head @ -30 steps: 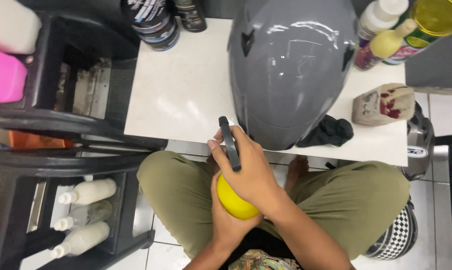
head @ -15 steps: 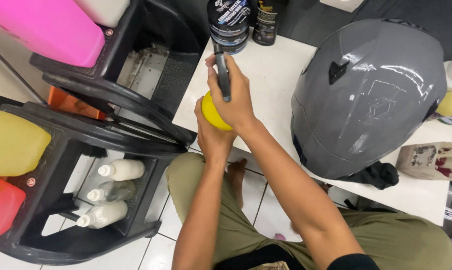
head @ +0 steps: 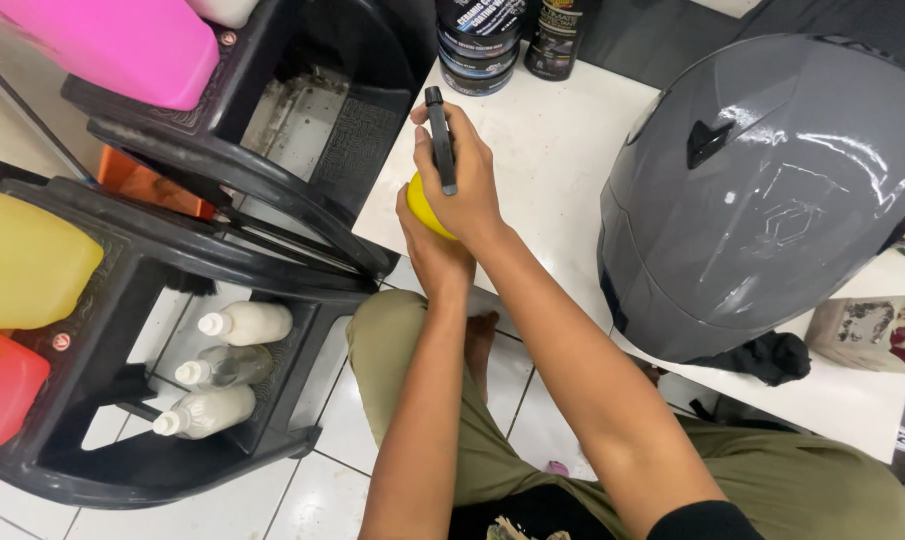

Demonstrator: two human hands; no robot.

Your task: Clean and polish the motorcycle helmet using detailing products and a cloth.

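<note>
1. My right hand (head: pixel 462 180) is clenched round a slim black tool (head: pixel 438 135), thumb along one side and fingers wrapped over the other; I cannot tell what kind of tool it is, only that it is a narrow dark stick with its top end poking out above my knuckles
2. The tool's long axis stands nearly upright in the view, running from my palm up toward the far edge of the white table (head: pixel 552 150), with a slight lean
3. My left hand (head: pixel 434 245) grasps a round yellow object (head: pixel 424 210) from underneath; most of it is hidden behind my right hand, so only a curved yellow patch shows at the left
4. The yellow object sits directly below the tool and touches my right hand, so both hands are stacked together at the table's near left corner
5. The dark round tins (head: pixel 480 40) lie straight ahead along the tool's axis, near but apart from its tip; my right hand is the nearer one to them
6. The grey helmet (head: pixel 762 200) rests on the table well off to my right, apart from both hands
7. The black plastic rack (head: pixel 272 180) with white bottles (head: pixel 234 365) stands just to my left
</note>
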